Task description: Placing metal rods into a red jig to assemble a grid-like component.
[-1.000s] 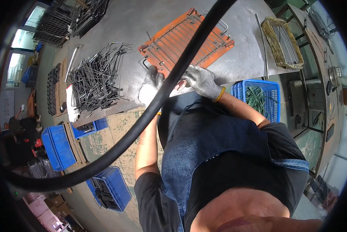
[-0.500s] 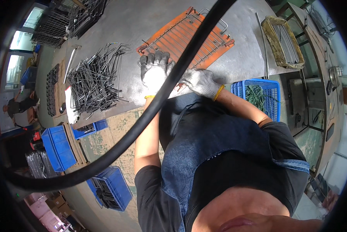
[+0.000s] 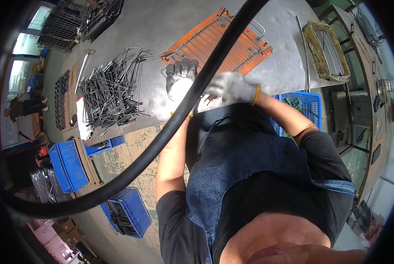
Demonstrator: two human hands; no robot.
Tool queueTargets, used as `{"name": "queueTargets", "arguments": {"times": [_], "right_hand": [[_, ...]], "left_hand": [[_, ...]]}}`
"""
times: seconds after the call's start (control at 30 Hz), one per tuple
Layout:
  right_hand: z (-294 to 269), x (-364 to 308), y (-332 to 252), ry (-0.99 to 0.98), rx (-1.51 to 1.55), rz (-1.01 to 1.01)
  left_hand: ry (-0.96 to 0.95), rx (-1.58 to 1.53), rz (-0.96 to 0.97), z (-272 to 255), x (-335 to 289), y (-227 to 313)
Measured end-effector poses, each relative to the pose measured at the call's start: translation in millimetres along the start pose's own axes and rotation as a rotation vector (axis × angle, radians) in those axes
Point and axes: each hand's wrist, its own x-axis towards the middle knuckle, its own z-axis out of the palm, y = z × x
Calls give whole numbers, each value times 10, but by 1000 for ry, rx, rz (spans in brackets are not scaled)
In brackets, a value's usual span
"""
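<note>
A wire rack (image 3: pixel 204 42) of parallel metal rods lies on an orange plate (image 3: pixel 176 49) with small posts at its corners. My left hand (image 3: pixel 181 81), in a white glove with dark grey fingertips, rests with fingers stretched over the near left corner of the rack. In a similar glove, my right hand (image 3: pixel 235 87) is at the near side of the plate by the table edge. Motion smears its fingers, and whether it holds anything is unclear. A thick black cable (image 3: pixel 159 143) crosses the view and hides part of the rack and the space between my hands.
Bent dark metal rods (image 3: pixel 113 88) are heaped on the metal table (image 3: pixel 161 24) to the left. A worn yellowish tray (image 3: pixel 309 33) of straight rods stands at right. Below the table edge is a blue basket (image 3: pixel 313 110). Another person (image 3: pixel 19 110) is far left.
My right hand has shifted slightly right and blurred. My left hand stays on the rack corner. The whole scene has shifted a little to the right in view.
</note>
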Motion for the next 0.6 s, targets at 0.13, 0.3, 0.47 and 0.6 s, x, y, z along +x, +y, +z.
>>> {"name": "queueTargets", "arguments": {"times": [0.13, 0.3, 0.47, 0.6], "right_hand": [[-254, 364, 511, 204, -127, 80], [63, 1423, 609, 0, 105, 456], [222, 1514, 1092, -83, 57, 500], [375, 1569, 1250, -71, 31, 493]], "left_hand": [[24, -56, -11, -129, 164, 127], [84, -356, -154, 41, -112, -218], [-100, -463, -114, 152, 27, -77], [149, -188, -69, 159, -38, -135]]}}
